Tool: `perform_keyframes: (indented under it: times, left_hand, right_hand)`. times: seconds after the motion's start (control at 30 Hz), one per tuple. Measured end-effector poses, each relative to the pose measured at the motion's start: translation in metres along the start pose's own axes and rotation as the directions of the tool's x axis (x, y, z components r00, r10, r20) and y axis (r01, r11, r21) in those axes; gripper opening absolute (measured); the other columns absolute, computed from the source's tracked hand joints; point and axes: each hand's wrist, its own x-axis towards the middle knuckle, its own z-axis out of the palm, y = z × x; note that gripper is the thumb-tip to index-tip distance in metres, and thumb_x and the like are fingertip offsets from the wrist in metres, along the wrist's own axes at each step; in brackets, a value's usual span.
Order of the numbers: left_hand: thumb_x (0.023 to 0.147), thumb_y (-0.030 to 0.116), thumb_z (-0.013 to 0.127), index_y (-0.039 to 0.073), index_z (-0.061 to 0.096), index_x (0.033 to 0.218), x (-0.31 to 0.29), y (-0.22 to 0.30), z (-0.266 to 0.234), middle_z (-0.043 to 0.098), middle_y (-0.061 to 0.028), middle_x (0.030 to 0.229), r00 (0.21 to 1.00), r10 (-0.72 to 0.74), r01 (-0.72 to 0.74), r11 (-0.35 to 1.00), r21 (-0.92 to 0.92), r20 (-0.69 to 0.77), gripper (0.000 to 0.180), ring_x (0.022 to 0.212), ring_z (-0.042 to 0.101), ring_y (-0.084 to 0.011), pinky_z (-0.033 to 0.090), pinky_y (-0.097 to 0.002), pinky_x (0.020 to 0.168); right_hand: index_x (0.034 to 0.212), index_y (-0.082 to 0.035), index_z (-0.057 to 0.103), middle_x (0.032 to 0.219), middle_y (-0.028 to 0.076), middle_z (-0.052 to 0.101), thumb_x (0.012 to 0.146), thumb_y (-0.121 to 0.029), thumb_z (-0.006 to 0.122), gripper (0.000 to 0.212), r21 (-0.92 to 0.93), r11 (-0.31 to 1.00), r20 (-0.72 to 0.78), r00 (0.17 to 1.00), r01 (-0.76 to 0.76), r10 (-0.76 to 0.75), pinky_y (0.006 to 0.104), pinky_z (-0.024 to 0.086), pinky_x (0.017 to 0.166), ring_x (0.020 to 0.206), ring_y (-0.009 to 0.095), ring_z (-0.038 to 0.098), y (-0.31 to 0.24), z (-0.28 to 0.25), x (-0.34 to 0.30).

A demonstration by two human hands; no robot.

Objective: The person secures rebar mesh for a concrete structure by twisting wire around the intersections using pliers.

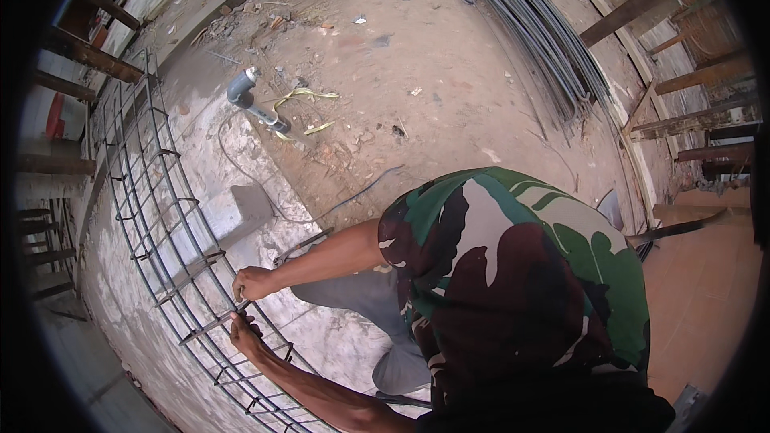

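A long rebar cage (172, 184), made of dark bars with square stirrups, runs from the upper left down to the lower edge. Both of my bare hands meet at one of its crossings. My right hand (254, 282), the upper one in the picture, is closed in a pinch at the cage's near side; what its fingers hold is too small to make out. Just below it, my left hand (245, 333) is closed round the bars beside a stirrup. Part of its fingers is in shadow. A pale block (245, 212) sits against the cage.
A grey pipe with an elbow (255, 103) rises from the ground beyond the block. Thin cable and yellow strips lie around it. A bundle of long steel bars (529, 24) stretches along the upper right. Wooden posts and boards (642, 8) border the site; rubble is scattered at the back.
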Motion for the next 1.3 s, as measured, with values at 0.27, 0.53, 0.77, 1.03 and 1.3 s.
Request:
perform_keyframes:
  times: [0.27, 0.53, 0.77, 1.03, 1.3]
  left_hand:
    - [0.087, 0.046, 0.058, -0.008, 0.06, 0.102, -0.01, -0.018, -0.003, 0.062, -0.0172, 0.09, 0.648, 0.597, -0.388, 0.793, 0.47, -0.473, 0.056, 0.08, 0.057, -0.0237, 0.048, -0.0337, 0.071]
    - [0.089, 0.028, 0.059, -0.011, 0.06, 0.103, -0.005, 0.006, 0.004, 0.062, -0.014, 0.091, 0.873, 0.361, -0.357, 0.931, 0.074, -0.327, 0.041, 0.081, 0.051, -0.0192, 0.041, -0.033, 0.077]
    - [0.09, 0.026, 0.057, -0.004, 0.061, 0.091, -0.007, 0.01, 0.004, 0.055, -0.0059, 0.077, 0.88, 0.269, -0.285, 0.958, 0.018, -0.392, 0.031, 0.07, 0.043, -0.0131, 0.035, -0.029, 0.06]
    - [0.093, 0.026, 0.052, -0.007, 0.057, 0.093, -0.011, 0.019, 0.001, 0.063, -0.0157, 0.084, 0.792, 0.471, -0.494, 0.868, 0.046, -0.388, 0.033, 0.074, 0.06, -0.0205, 0.048, -0.0299, 0.067]
    - [0.093, 0.022, 0.052, -0.009, 0.057, 0.093, -0.043, 0.016, 0.03, 0.061, -0.0162, 0.087, 0.781, 0.448, -0.559, 0.812, -0.167, -0.436, 0.032, 0.082, 0.058, -0.0195, 0.05, -0.0313, 0.076]
  right_hand:
    - [0.082, -0.007, 0.07, 0.071, 0.012, 0.064, 0.065, -0.006, 0.056, 0.022, 0.236, 0.971, 0.083, 0.996, -0.046, 0.027, 0.0348, 0.045, 0.058, 0.064, 0.023, 0.06, 0.014, 0.03, 0.015]
    - [0.082, -0.005, 0.068, 0.071, 0.011, 0.064, 0.068, -0.009, 0.06, 0.017, 0.18, 0.983, 0.05, 0.998, 0.026, -0.035, 0.0346, 0.045, 0.059, 0.065, 0.023, 0.061, 0.023, 0.037, 0.019]
    - [0.082, -0.003, 0.067, 0.072, 0.011, 0.065, 0.071, -0.012, 0.063, 0.015, -0.062, 0.976, -0.115, 0.97, 0.207, -0.213, 0.0354, 0.046, 0.061, 0.067, 0.025, 0.062, 0.027, 0.02, 0.003]
    - [0.083, -0.005, 0.068, 0.074, 0.019, 0.06, 0.072, -0.035, 0.069, 0.032, -0.29, 0.93, -0.062, 0.965, 0.226, -0.254, 0.044, 0.046, 0.065, 0.075, 0.036, 0.06, -0.002, 0.025, -0.024]
    - [0.077, -0.005, 0.068, 0.064, 0.018, 0.061, 0.074, -0.023, 0.068, 0.019, -0.339, 0.926, 0.041, 0.986, 0.167, -0.163, 0.0448, 0.045, 0.058, 0.064, 0.036, 0.061, -0.021, 0.019, -0.019]
